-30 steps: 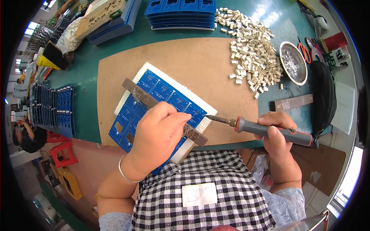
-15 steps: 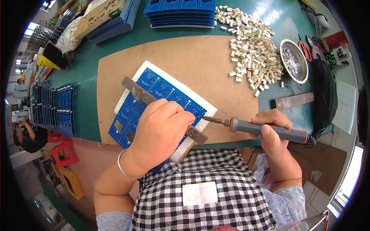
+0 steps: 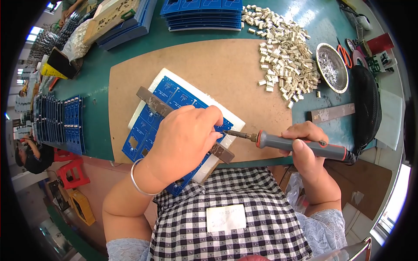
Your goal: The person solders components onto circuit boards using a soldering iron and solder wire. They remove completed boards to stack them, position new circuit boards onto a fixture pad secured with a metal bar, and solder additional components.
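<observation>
A blue circuit board panel [image 3: 174, 101] lies on a white pad [image 3: 230, 117] over a brown work board [image 3: 209, 65]. A flat metal bar [image 3: 150, 102] crosses the panel diagonally. My left hand [image 3: 185, 141] rests on the panel with fingers pinched together near the iron's tip; what they pinch is hidden. My right hand [image 3: 307, 150] grips the grey handle of a soldering iron [image 3: 296, 145], its tip pointing left at the panel's right edge beside my left fingertips.
A heap of small pale connectors [image 3: 285, 52] and a round metal dish [image 3: 332, 67] sit at the right. Stacks of blue boards [image 3: 202, 13] lie at the back, more stand at the left [image 3: 58, 124]. A second metal bar [image 3: 333, 113] lies by a black pouch [image 3: 365, 104].
The soldering iron's tip has moved left along the panel edge, closer to my left fingertips. My left hand has shifted slightly toward it.
</observation>
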A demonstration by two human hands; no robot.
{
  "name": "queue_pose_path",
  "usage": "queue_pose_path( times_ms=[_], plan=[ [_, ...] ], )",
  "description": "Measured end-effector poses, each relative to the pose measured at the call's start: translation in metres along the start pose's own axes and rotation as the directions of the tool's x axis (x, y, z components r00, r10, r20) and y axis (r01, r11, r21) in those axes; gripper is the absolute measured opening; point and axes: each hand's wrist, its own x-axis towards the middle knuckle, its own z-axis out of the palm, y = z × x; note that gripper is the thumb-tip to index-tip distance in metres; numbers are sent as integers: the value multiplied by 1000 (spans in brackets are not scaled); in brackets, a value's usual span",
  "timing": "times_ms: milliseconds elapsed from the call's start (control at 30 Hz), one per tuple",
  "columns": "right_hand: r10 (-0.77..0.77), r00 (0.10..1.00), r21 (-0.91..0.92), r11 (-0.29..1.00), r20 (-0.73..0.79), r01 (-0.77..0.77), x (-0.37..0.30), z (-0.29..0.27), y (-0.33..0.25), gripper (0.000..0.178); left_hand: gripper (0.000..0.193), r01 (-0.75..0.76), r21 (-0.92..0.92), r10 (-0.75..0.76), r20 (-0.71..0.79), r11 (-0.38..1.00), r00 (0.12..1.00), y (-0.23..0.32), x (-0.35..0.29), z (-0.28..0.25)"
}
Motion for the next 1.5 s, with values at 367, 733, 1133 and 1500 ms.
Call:
queue_pose_path(
  times_ms=[367,733,1133,1500],
  plan=[
    [-27,999,2,1000,17,27,-4,-2,1,26,12,44,-138,-75,-230,989,970,-18,-18,-11],
    [-3,997,111,994,-83,12,-2,-3,-2,26,9,168,-376,-278,-261,911,925,-18,-32,-10],
    [-38,999,55,998,-18,39,3,2,5,28,9,153,-273,-231,-281,950,932,-15,-33,-6],
    [-14,997,96,995,-70,21,-1,-3,1,28,11,-68,13,70,-194,998,979,-6,-17,3]
  ],
)
